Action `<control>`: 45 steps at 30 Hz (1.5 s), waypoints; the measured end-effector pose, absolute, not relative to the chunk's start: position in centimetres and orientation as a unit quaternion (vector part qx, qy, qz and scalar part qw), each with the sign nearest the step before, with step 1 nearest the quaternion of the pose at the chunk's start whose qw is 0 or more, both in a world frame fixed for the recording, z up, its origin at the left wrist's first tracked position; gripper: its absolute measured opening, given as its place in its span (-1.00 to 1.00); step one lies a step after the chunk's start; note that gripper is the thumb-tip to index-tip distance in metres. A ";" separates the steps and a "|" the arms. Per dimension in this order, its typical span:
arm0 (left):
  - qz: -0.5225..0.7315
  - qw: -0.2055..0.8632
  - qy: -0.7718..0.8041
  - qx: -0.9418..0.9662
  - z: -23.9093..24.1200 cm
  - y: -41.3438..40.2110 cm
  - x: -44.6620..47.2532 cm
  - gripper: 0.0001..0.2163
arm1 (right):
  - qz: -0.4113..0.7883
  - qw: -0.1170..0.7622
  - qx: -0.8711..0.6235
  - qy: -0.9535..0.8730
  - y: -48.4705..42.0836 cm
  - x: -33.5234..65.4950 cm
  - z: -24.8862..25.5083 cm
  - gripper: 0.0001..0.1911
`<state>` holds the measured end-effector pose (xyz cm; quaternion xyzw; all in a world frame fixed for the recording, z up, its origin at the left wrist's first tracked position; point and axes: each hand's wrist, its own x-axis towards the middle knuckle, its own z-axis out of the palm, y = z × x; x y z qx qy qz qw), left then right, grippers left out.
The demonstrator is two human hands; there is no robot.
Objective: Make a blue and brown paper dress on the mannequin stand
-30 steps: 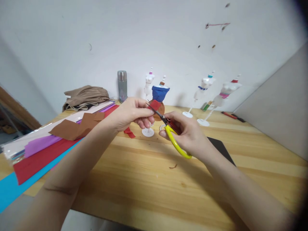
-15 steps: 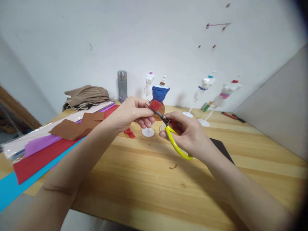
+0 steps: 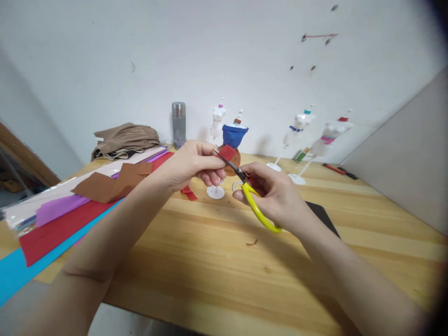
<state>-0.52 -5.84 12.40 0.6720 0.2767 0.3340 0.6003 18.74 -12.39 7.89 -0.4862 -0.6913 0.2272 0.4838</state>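
My left hand [image 3: 200, 164] pinches a small piece of red fabric [image 3: 227, 152] between thumb and fingers. Yellow-handled scissors [image 3: 259, 213] are gripped in my right hand [image 3: 271, 189], their dark blades lying across the red piece close to my left fingertips. Behind the hands stands a small dress form [image 3: 235, 135] wearing a blue top and a brown lower garment, partly covered by the red piece and my fingers. On the tabletop, just right of my left wrist, lies a red scrap [image 3: 189, 193].
Fabric sheets in red [image 3: 63, 226], brown [image 3: 114, 184] and blue [image 3: 16, 275] spread over the left side. Folded brown cloth [image 3: 126, 140] and a thermos [image 3: 178, 125] stand behind. More white dress forms [image 3: 331, 135] are at right, with a red-and-black tool [image 3: 339, 171] and black flat item [image 3: 320, 217].
Both hands, the scissors and the red piece keep nearly the same pose. The whole view has shifted very slightly.
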 end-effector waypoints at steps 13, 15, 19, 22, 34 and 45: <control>0.349 0.604 0.294 0.653 12.5 -5.8 -0.5 -0.88 | 0.354 0.497 -0.436 -0.661 -12.1 18.9 8.1 -0.55; 0.357 0.610 0.298 0.641 12.5 -6.1 -0.3 -0.89 | 0.349 0.530 -0.421 -0.647 -12.0 19.1 7.7 -0.57; 0.328 0.624 0.289 0.647 12.1 -6.8 0.7 -0.88 | 0.294 0.632 -0.425 -0.578 -11.8 19.4 6.9 -0.61; 0.304 0.613 0.288 0.670 11.4 -7.2 1.5 -0.82 | 0.285 0.653 -0.425 -0.559 -12.0 19.4 6.9 -0.57; 0.275 0.597 0.325 0.680 11.2 -8.5 2.7 -0.81 | 0.249 0.636 -0.440 -0.583 -13.1 18.6 8.3 -0.55; 0.346 0.544 0.332 0.689 10.5 -7.9 2.6 -0.97 | 0.225 0.619 -0.409 -0.631 -12.3 19.1 7.7 -0.58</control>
